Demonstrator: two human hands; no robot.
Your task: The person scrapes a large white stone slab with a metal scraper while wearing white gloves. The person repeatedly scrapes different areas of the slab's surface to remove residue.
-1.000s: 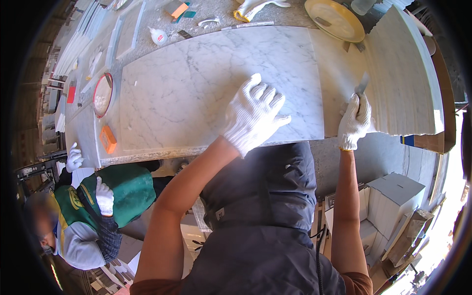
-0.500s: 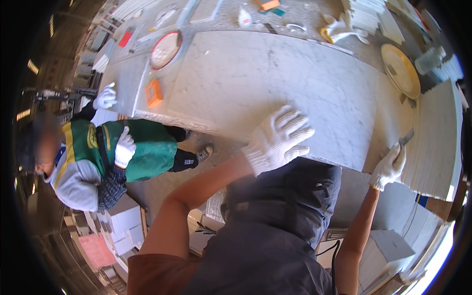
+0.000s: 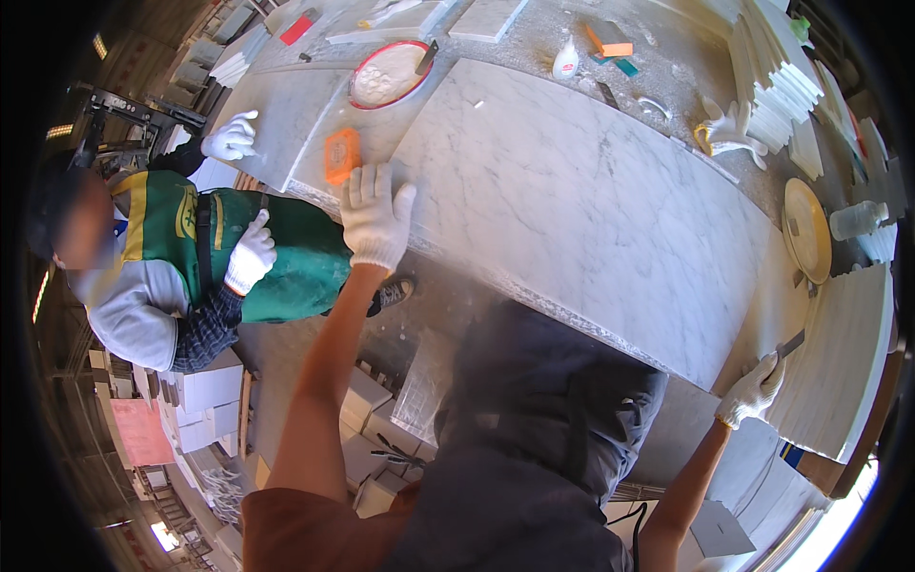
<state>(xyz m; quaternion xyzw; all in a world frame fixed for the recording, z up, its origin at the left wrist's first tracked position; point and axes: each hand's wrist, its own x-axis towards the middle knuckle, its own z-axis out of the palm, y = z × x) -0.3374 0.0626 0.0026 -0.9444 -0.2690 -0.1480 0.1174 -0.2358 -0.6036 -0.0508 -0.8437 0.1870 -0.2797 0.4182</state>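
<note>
The marble slab (image 3: pixel 581 210) lies on the table, its long near edge running slantwise from the left hand (image 3: pixel 376 219) to the right hand (image 3: pixel 751 393); a wide stretch of marble parts the two; beyond the slab's left end, the orange block (image 3: pixel 341 155) sits just beside the left fingertips, though whether they touch cannot be told; those fingers are straight, the thumb spread away. By the slab's near right corner, the right hand's fingers are closed round a scraper (image 3: pixel 792 342); only a narrow pale strip divides the slab's right end from a stack of tiles (image 3: pixel 839 362); behind the slab stands a white bottle (image 3: pixel 566 61); left of it, near the orange block, is a co-worker in a green apron (image 3: pixel 295 238).
</note>
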